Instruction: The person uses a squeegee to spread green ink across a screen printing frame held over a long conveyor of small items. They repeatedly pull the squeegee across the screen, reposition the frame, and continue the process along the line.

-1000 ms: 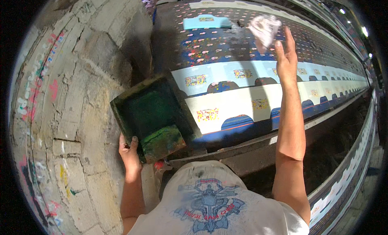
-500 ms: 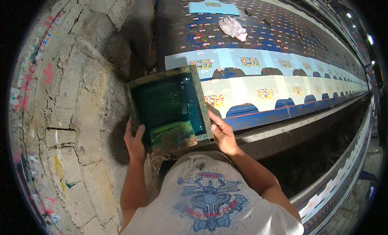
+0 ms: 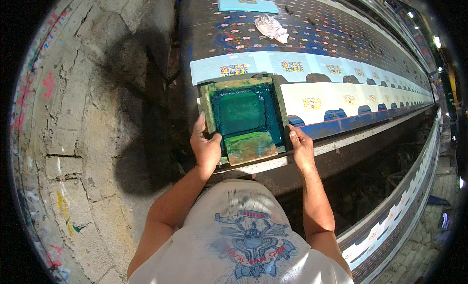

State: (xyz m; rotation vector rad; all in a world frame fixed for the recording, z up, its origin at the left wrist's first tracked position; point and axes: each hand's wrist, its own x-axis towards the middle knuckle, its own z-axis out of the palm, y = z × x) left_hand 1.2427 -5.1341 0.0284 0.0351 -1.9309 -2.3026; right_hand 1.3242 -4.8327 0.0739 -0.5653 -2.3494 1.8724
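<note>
The green frame (image 3: 243,119) lies flat on the worktop (image 3: 341,45), over the near end of the pale cloth strip (image 3: 370,96). My left hand (image 3: 205,148) and right hand (image 3: 301,148) grip its sides; I should square it evenly.

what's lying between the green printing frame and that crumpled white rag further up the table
In the head view, between the printing frame and the rag lies a pale blue fabric strip with small multicoloured prints, then a stretch of dark, paint-speckled table.
</note>
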